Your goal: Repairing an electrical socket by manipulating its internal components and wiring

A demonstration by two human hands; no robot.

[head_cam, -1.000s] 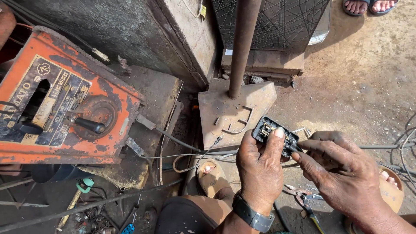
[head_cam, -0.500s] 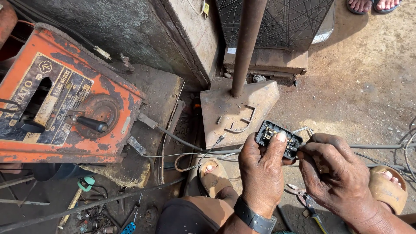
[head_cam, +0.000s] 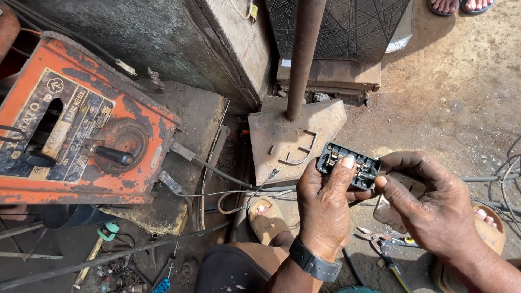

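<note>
Now the left hand holds a small black electrical socket box from below, thumb laid across its open back and the other fingers curled under it, out of sight. The right hand comes in from the side, thumb and forefinger pinched together at the box's near edge, on what looks like a wire end or terminal. Against the frames a second and half a second ago, the box has barely shifted; the right fingertips have closed in tighter on that edge, so the work reads as fine fitting inside the box, not carrying.

Beyond the fingertips stands a rusty steel post on a flat base plate. Beneath the right wrist lie pliers on the ground. Far out past the left knuckles sits an orange welding machine with a black lever.

Hard to read: what exactly the right fingers pinch; the box's inner parts are tiny. Right forearm cut by the frame edge. Sandalled feet of another person at the top edge.
</note>
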